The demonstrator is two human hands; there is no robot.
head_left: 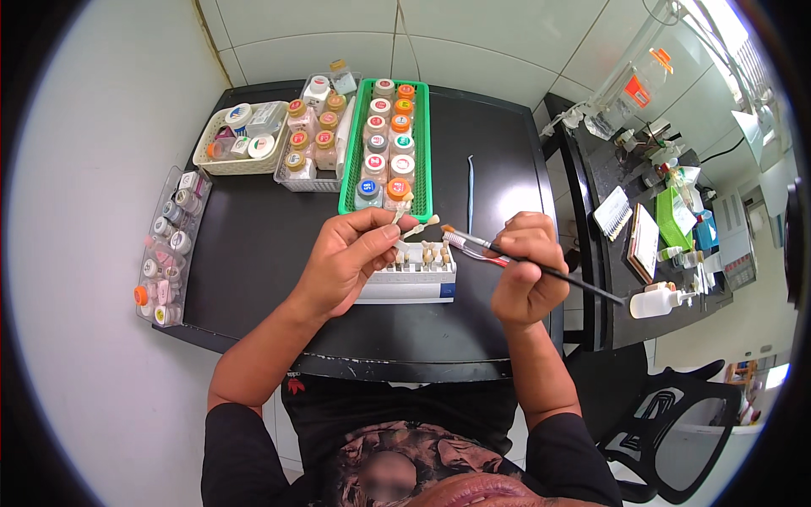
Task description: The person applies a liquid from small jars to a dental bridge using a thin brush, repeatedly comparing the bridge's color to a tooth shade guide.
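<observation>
Pinched in the fingers of my left hand (351,253) are small tooth shade tabs (422,226), with tooth-coloured tips that fan out to the right. My right hand (532,266) is closed round a thin black-handled brush (583,283). The brush's orange-brown bristles point left, close to the tab tips; whether they touch, I cannot tell. Beneath my hands stands a white shade guide holder (397,292) with several more tabs upright in it, partly covered by my left hand. A toothbrush (454,239) with white bristles and some red on its handle shows behind the brush, partly hidden by my right hand.
On the black table (253,262), a green basket (427,152) of capped bottles stands beyond my hands. Grey (314,184) and cream (245,168) baskets sit left of it. A clear tray (176,245) of jars lines the left edge. A blue dental instrument (470,190) lies at the right.
</observation>
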